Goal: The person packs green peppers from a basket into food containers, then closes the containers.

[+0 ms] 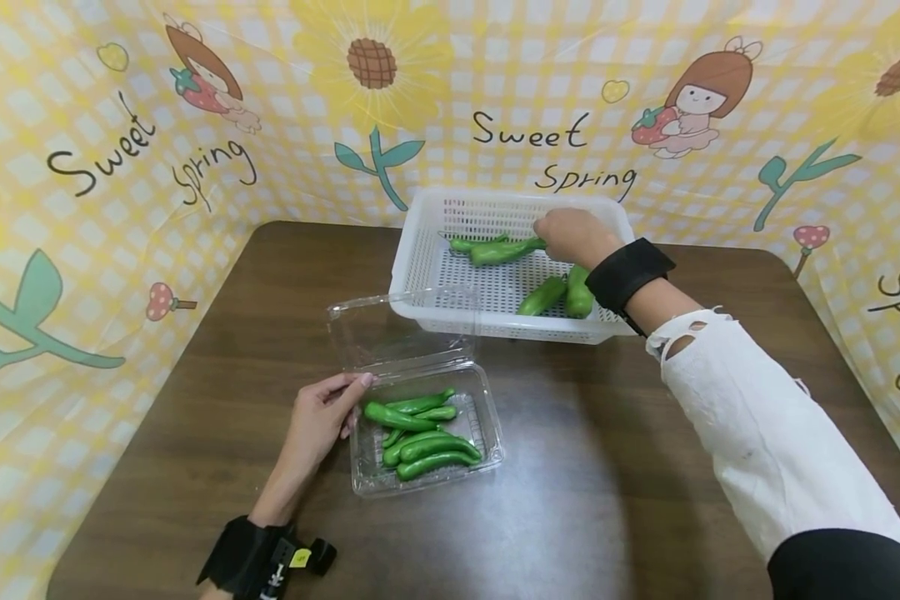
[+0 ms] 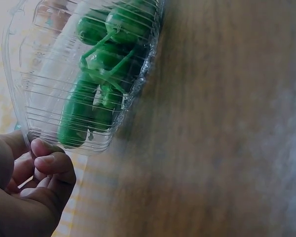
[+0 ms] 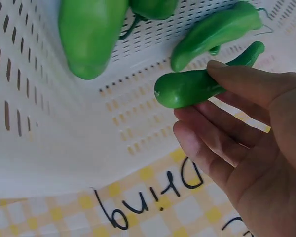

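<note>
Here the right hand [image 1: 573, 236] reaches into the white basket [image 1: 420, 250] at the twelve o'clock end of the brown table [image 1: 607, 500], its thumb and fingers [image 3: 207, 148] pinched together on a green pepper [image 3: 187, 88]. In the right wrist view that pepper sits between thumb and fingertips, with another pepper just beside it toward twelve o'clock. Two more peppers [image 1: 558, 293] lie in the basket near its five o'clock corner, close by the wrist strap. The left hand [image 1: 318, 421] rests at the nine o'clock edge of the clear clamshell box [image 1: 487, 454], fingers curled with the tips touching its rim. The box holds a pile of green peppers [image 1: 420, 435], and its lid [image 1: 390, 329] stands open, leaning toward the basket.
</note>
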The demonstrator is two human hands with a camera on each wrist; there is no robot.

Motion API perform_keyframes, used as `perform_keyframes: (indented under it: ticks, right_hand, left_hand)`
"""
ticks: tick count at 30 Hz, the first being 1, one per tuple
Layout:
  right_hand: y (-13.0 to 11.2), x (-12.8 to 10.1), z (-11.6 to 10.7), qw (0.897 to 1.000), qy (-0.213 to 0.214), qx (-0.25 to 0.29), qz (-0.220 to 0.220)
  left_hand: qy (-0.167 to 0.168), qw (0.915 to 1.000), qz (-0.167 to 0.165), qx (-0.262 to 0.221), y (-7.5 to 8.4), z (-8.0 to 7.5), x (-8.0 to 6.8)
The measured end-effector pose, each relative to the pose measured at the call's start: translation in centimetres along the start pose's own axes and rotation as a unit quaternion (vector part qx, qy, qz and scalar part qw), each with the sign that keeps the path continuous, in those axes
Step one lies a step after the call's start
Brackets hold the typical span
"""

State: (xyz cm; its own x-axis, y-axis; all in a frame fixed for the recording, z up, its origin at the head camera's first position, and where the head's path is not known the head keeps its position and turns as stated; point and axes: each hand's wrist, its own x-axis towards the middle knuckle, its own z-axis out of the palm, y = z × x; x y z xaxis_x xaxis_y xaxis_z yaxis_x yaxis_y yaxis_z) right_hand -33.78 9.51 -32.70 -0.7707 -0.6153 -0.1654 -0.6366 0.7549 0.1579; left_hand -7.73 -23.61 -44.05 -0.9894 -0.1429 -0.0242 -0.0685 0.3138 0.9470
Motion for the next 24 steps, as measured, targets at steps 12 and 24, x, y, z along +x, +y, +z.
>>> perform_keyframes:
  ticks: [12, 24]
  right_hand:
    - [-0.4, -2.4, -1.6, 0.998, 0.023, 0.046, -0.018]
    - [-1.5, -5.3, -2.1, 0.998, 0.028, 0.058, -0.027]
  left_hand:
    - [0.003, 1.0000, 0.004, -0.007, -0.1, 0.1, 0.0]
    - [0.001, 1.0000, 0.003, -0.001, 0.0, 0.1, 0.0]
